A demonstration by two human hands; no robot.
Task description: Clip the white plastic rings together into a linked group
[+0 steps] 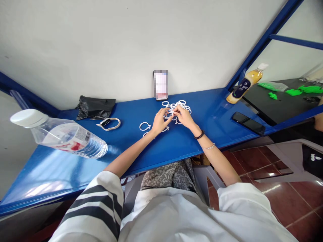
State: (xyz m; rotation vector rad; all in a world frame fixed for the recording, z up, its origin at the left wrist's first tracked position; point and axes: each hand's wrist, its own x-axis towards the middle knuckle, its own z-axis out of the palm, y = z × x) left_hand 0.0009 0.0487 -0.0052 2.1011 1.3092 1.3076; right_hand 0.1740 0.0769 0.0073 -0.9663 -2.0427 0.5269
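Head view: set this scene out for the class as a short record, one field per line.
Surface: blue table
Left hand: at the clustered white rings; grip unclear
Right hand: beside the left, at the same cluster; grip unclear
Back: upright phone by the wall
Table left: clear bottle, pale wristband, black bag
Table right: amber bottle, flat-lying phone

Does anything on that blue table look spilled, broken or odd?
Nothing looks spilled or broken. The water bottle and the yellow drink bottle seem to lean outward, probably just the wide camera view. A few white rings lie apart from the main pile, harmlessly enough.
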